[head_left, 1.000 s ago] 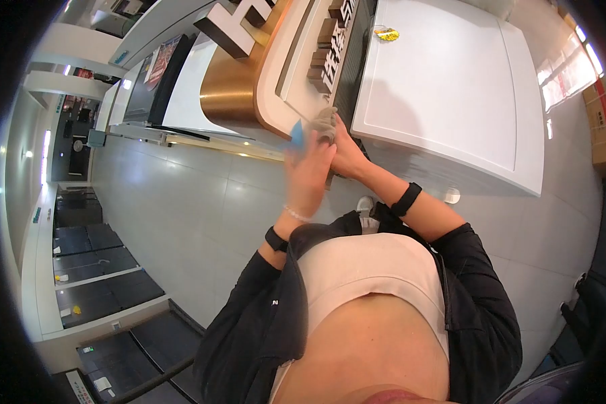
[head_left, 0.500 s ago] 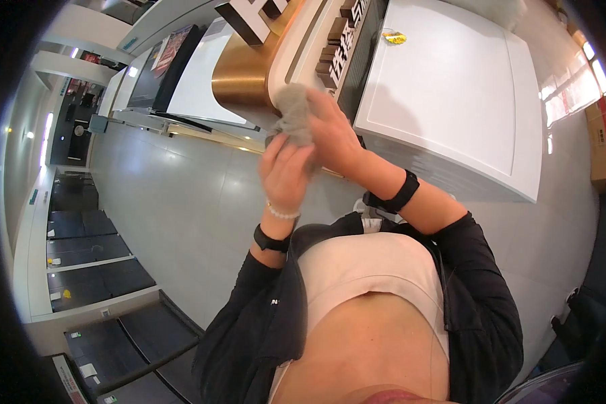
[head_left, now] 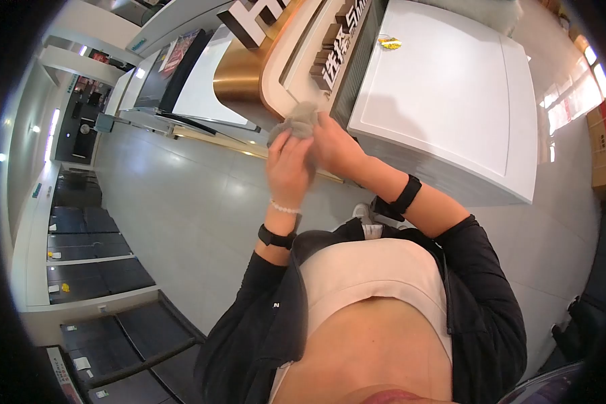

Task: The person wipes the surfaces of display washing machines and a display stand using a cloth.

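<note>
A crumpled grey cloth (head_left: 301, 121) is held between both hands near the rounded end of a sign with a gold-coloured side (head_left: 239, 86) and raised characters (head_left: 331, 66). My left hand (head_left: 289, 161) has its fingers wrapped on the cloth's lower left part. My right hand (head_left: 335, 145) grips the cloth from the right, its fingers partly hidden behind the cloth. The white panelled top (head_left: 444, 94) of a unit lies right of the sign, with a small yellow tag (head_left: 390, 43) on it.
A gold strip (head_left: 229, 143) runs along the base behind my left hand. Dark panels (head_left: 87, 279) line the left side. Cardboard boxes (head_left: 602, 145) stand at the far right. Grey tiled floor (head_left: 182, 195) spreads between the panels and my body.
The blue thing seen by my left hand a second ago no longer shows. Both hands shifted left with the cloth, then slightly down from the sign's edge.
</note>
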The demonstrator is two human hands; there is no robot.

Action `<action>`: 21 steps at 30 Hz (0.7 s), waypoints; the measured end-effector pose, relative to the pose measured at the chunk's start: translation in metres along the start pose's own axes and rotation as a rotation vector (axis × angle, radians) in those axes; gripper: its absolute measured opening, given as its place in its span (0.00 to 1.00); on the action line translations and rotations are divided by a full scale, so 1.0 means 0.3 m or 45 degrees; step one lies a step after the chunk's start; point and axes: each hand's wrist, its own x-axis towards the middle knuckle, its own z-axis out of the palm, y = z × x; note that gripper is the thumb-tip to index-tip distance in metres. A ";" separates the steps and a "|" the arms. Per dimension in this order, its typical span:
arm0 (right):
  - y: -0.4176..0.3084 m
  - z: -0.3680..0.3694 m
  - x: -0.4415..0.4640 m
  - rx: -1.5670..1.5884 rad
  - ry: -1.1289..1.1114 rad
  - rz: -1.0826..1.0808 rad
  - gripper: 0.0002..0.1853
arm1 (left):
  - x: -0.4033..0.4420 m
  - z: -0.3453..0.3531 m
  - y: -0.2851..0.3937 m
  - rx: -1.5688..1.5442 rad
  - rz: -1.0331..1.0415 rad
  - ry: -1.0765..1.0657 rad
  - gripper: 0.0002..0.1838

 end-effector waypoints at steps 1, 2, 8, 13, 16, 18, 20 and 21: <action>0.002 -0.001 -0.006 0.031 -0.058 0.016 0.14 | -0.008 0.002 -0.001 0.047 0.023 0.004 0.21; 0.003 -0.004 -0.005 0.062 -0.116 0.026 0.15 | -0.011 0.000 -0.007 0.099 0.047 0.012 0.20; -0.122 -0.046 0.070 -0.046 0.331 -0.256 0.33 | 0.100 -0.082 -0.122 0.222 0.206 0.206 0.21; -0.218 -0.106 0.173 -0.343 0.597 -0.477 0.34 | 0.223 -0.091 -0.308 -0.088 0.052 0.304 0.24; -0.260 -0.094 0.241 -0.747 0.658 -0.503 0.30 | 0.264 -0.072 -0.405 -0.223 0.213 0.385 0.19; -0.305 -0.078 0.264 -0.888 0.648 -0.453 0.28 | 0.263 -0.064 -0.471 -0.354 0.278 0.367 0.19; -0.369 -0.072 0.278 -1.028 0.605 -0.330 0.27 | 0.253 -0.049 -0.536 -0.575 0.291 0.341 0.20; -0.386 -0.052 0.282 -1.057 0.626 -0.295 0.27 | 0.241 -0.032 -0.566 -0.734 0.274 0.329 0.21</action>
